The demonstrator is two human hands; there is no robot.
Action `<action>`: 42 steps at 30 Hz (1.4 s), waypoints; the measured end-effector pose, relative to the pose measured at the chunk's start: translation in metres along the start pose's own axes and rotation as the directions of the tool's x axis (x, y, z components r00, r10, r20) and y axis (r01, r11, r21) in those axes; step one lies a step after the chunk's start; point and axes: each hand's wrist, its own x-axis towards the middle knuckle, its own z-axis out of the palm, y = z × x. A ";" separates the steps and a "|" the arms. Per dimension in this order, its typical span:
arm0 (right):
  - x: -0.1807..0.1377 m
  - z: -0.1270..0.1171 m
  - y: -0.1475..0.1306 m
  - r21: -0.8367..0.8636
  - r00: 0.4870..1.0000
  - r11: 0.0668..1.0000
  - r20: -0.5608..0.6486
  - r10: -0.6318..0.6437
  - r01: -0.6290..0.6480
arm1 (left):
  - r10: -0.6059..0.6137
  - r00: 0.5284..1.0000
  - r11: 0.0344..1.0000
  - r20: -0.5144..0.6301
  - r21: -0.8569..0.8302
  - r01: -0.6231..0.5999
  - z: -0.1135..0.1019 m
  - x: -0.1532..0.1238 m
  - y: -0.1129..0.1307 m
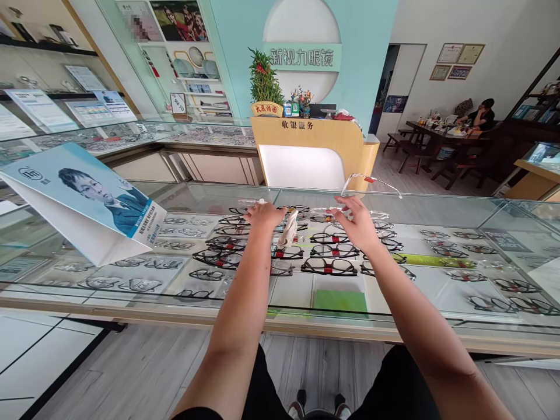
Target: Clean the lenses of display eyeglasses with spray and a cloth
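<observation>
Head view: at left, a folded display card point(90, 201) is stood on the glass table point(175, 319). The left hand point(263, 214) is positioned over rows of eyeglasses point(333, 267), fingers partly spread; its grip cannot be determined. A pale cloth point(287, 230) is located beside its thumb. By the right hand point(355, 220), red-labelled clear glasses point(370, 179) are pinched, raised.

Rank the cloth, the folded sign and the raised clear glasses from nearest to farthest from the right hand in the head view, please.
1. Raised clear glasses: in the right hand.
2. Cloth: to the left, by the left hand.
3. Folded sign: far left.
</observation>
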 end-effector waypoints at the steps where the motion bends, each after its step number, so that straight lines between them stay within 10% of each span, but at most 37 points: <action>1: 0.000 0.000 0.000 -0.002 1.000 1.000 0.004 0.001 -0.001 | 0.006 1.000 1.000 0.013 0.002 -0.006 0.000 0.000 0.000; 12: 0.002 -0.001 -0.002 0.003 1.000 1.000 -0.008 0.014 -0.014 | 0.150 0.903 0.921 -0.402 -0.276 -0.276 -0.021 -0.022 0.005; 17: 0.002 0.000 -0.002 0.009 1.000 1.000 -0.018 0.014 -0.014 | 0.400 0.784 0.381 -0.475 -0.692 -0.614 -0.019 -0.040 0.026; 20: 0.003 0.001 -0.001 0.032 0.999 0.999 -0.025 0.032 -0.031 | 0.397 0.829 0.108 -0.393 -0.878 -0.467 -0.014 -0.053 0.042; 26: 0.005 0.001 0.001 0.095 0.997 0.993 -0.027 0.072 -0.069 | 0.465 0.859 -0.133 -0.214 -0.976 -0.171 -0.008 -0.061 0.055; 42: 0.007 -0.006 -0.008 0.264 0.994 0.958 0.019 0.110 -0.112 | 0.624 0.774 -0.152 0.112 -0.953 0.261 -0.001 -0.064 0.057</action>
